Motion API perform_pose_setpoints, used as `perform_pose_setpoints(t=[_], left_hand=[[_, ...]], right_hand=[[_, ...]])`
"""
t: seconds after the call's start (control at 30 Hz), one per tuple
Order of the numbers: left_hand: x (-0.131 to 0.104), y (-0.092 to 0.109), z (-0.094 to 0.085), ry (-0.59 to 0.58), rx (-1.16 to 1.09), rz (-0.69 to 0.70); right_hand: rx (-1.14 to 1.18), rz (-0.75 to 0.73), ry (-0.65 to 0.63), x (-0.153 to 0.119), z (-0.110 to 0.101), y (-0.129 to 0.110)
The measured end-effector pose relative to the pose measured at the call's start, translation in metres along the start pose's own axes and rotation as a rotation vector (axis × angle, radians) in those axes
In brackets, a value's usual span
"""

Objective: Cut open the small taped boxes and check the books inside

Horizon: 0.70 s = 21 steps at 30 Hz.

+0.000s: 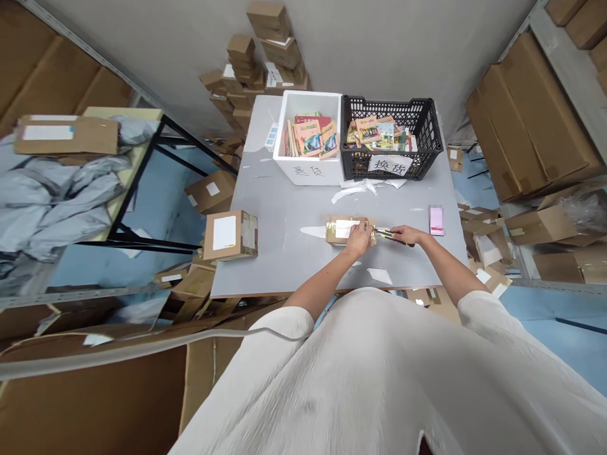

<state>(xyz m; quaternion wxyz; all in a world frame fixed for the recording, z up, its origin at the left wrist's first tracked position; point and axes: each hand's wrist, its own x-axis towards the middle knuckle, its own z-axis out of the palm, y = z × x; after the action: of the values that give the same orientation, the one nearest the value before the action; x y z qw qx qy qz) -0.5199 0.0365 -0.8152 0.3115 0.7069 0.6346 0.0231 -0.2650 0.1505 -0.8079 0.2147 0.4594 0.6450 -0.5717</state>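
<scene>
A small taped cardboard box [336,230] with a white label lies on the grey table. My left hand [360,239] grips its right part, fingers over the top. From the right, my right hand [406,234] is closed around a black and yellow utility knife [389,235]. The knife points left, and its tip is at the box's right end; whether the blade has entered the cardboard is too small to tell. Scraps of white paper [380,276] lie near my hands.
Behind the box stand a white foam bin [306,174] and a black plastic crate [349,165], both containing books. A larger carton [222,253] sits at the table's left, a phone [436,220] at its right. Shelves and stacked boxes [286,54] surround the table.
</scene>
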Motion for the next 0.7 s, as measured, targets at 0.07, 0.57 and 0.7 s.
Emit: perform_pose_setpoints(t=[0.07,0.57,0.7], left_hand=[[-0.001,0.001,-0.001,-0.003,-0.002,0.0],[0.001,0.006,-0.005,-0.058,0.036,-0.031],[0.003,0.006,-0.006,-0.073,0.043,-0.021]], right_hand=[[-0.016,-0.037,0.031,-0.002,0.001,0.001],[-0.076,-0.122,0.132,-0.016,0.003,0.01],[-0.055,-0.139,0.219,-0.021,0.005,0.015]])
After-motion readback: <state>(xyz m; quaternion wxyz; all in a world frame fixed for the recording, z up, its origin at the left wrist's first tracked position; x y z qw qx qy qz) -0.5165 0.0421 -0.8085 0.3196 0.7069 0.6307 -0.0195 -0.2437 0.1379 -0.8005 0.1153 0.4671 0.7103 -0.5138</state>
